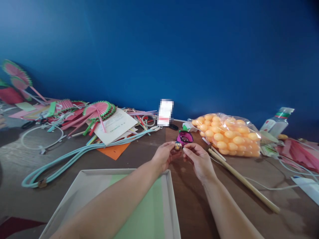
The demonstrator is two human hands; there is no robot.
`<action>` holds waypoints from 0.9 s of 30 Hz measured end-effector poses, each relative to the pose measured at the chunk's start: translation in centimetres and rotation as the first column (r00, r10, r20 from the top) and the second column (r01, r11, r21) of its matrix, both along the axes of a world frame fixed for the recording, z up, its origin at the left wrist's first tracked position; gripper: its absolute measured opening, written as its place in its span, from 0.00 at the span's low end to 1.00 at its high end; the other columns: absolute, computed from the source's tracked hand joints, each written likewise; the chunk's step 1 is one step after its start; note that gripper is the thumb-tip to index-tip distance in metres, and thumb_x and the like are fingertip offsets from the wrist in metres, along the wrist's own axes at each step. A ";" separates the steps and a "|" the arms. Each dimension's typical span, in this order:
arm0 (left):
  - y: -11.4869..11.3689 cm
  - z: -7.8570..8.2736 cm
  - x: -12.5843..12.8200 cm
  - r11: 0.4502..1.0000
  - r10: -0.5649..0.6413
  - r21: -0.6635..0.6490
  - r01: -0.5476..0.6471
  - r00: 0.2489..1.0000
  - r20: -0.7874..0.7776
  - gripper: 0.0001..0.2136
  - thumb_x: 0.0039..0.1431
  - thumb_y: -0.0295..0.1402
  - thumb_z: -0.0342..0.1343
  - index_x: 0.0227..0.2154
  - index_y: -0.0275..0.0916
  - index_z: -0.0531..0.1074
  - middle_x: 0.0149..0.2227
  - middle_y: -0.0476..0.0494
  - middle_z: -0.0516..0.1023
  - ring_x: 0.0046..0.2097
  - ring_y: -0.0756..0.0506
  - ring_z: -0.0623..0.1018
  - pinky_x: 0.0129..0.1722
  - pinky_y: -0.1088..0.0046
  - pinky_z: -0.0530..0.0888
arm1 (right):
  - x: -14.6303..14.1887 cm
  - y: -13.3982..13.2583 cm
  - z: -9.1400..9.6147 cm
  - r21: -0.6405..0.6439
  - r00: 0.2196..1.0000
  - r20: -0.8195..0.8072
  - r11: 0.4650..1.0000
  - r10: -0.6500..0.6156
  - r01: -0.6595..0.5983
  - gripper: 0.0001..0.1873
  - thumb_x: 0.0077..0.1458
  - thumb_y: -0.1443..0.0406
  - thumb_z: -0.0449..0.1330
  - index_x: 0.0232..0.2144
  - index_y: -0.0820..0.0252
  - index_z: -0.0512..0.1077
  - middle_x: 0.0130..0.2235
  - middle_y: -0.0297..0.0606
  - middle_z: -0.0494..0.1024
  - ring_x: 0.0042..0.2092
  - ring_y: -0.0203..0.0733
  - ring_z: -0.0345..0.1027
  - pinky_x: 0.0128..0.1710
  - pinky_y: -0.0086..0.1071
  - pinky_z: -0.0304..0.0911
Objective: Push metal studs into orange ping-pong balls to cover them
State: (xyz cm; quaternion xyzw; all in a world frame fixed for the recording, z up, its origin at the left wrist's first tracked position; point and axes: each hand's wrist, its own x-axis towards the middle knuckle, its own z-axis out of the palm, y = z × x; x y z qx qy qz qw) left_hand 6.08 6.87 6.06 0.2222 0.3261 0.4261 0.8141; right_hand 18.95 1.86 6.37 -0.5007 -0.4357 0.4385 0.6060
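Note:
Over the brown table my left hand [164, 155] pinches a small shiny ball [177, 146] between its fingertips. Facing it, my right hand [198, 158] has its fingers closed toward the same ball, touching or nearly touching it. Just beyond the hands sits a small magenta cup [184, 137] holding tiny dark beads. Whether the right fingers hold anything of their own is too small to tell.
A shallow white tray [171, 199] lined with green paper lies under my left forearm. A clear bag of orange balls [226, 134] and a wooden stick [244, 181] lie right. Pink paper fans [98, 111], teal cord [74, 156], papers and a bottle [275, 124] crowd the back.

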 end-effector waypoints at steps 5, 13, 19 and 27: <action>-0.1 -0.1 0.0 1.000 0.010 0.029 -0.009 1.000 -0.012 0.02 0.56 0.27 0.55 0.32 0.34 0.70 0.30 0.43 0.75 0.27 0.51 0.75 0.32 0.73 0.76 | -0.2 0.0 0.0 -0.092 0.996 0.087 0.996 0.025 -0.017 0.14 0.44 0.57 0.67 0.31 0.59 0.74 0.24 0.33 0.73 0.26 0.36 0.66 0.25 0.28 0.64; 0.0 -0.2 0.0 0.999 -0.007 0.044 0.008 1.000 -0.025 0.05 0.55 0.30 0.57 0.28 0.33 0.71 0.28 0.44 0.74 0.27 0.52 0.74 0.31 0.75 0.75 | 0.0 0.3 -0.7 -0.122 0.996 0.076 0.992 0.042 -0.032 0.13 0.44 0.57 0.68 0.30 0.59 0.74 0.24 0.32 0.73 0.26 0.35 0.64 0.24 0.27 0.61; -0.1 0.1 -0.1 0.999 -0.018 0.034 0.019 0.999 -0.039 0.05 0.55 0.30 0.57 0.28 0.33 0.71 0.28 0.44 0.74 0.27 0.52 0.74 0.31 0.75 0.75 | 0.2 0.5 -1.1 -0.124 0.997 0.026 0.990 0.068 -0.064 0.13 0.44 0.57 0.68 0.30 0.59 0.74 0.23 0.31 0.71 0.26 0.34 0.61 0.23 0.26 0.58; -0.2 0.2 -0.1 1.000 -0.004 0.018 0.005 0.997 -0.075 0.06 0.54 0.31 0.58 0.27 0.33 0.71 0.28 0.45 0.74 0.26 0.53 0.73 0.31 0.76 0.75 | 0.0 0.4 -0.8 -0.150 0.997 0.073 0.989 0.030 -0.019 0.16 0.43 0.55 0.68 0.31 0.58 0.72 0.21 0.29 0.68 0.23 0.33 0.58 0.20 0.24 0.53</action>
